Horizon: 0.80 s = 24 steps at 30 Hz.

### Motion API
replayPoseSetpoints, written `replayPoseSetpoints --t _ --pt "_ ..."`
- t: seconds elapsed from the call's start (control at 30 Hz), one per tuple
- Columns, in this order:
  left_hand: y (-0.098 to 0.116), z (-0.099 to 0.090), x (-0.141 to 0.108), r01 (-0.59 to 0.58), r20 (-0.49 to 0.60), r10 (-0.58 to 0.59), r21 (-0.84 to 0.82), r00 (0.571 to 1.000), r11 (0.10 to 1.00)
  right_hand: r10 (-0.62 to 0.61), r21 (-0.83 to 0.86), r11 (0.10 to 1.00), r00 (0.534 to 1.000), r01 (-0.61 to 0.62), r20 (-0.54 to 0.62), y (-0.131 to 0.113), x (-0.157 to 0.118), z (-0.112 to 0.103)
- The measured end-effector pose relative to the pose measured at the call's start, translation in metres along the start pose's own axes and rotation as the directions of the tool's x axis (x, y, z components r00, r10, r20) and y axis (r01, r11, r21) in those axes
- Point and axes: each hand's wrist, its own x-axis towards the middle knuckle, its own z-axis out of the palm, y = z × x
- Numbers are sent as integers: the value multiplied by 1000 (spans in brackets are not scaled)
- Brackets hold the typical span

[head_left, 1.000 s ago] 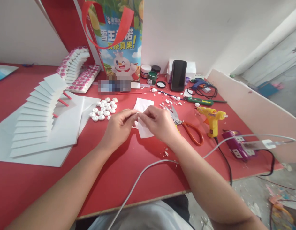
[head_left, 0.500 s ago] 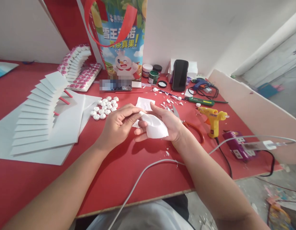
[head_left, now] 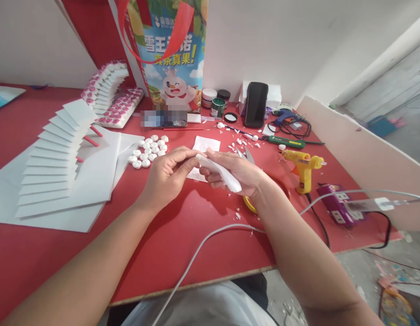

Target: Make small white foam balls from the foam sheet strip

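A thin white sheet (head_left: 219, 171), soft like paper or tissue, is held above the red table between both hands. My left hand (head_left: 171, 176) pinches its left end between thumb and fingertips. Along its length, my right hand (head_left: 235, 170) grips the sheet with the thumb on top and the fingers curled beneath. Behind the hands lies a flat white piece (head_left: 206, 144), partly covered by them. Small white rosette-like pieces (head_left: 150, 148) sit in a cluster to the left of my left hand. Scissors (head_left: 250, 203) with orange-yellow handles lie partly hidden under my right hand.
A yellow glue gun (head_left: 303, 167), a purple box (head_left: 340, 206) and a green-handled tool (head_left: 286, 142) are on the right. A grey cable (head_left: 210, 237) crosses the front. Fanned white panels (head_left: 53, 158) stand left. A phone (head_left: 256, 105), paint jars (head_left: 217, 108) and a printed bag (head_left: 176, 59) are behind.
My right hand has turned over and closed its fingers around the white sheet, which now looks narrower and edge-on. My left hand keeps its pinch in nearly the same place.
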Motion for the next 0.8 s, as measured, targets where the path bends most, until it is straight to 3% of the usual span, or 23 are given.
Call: replayPoseSetpoints --t 0.3,0.63,0.8 --pt "-3 1 -2 121 -13 -123 -113 992 986 -194 -226 963 959 146 -208 2 -1 3" --pt "-4 6 -4 137 -40 -140 -64 989 989 -351 -512 838 906 191 -236 6 2 2" --pt "-2 4 -3 81 -73 -78 30 994 996 -335 -478 857 912 190 -237 8 2 3"
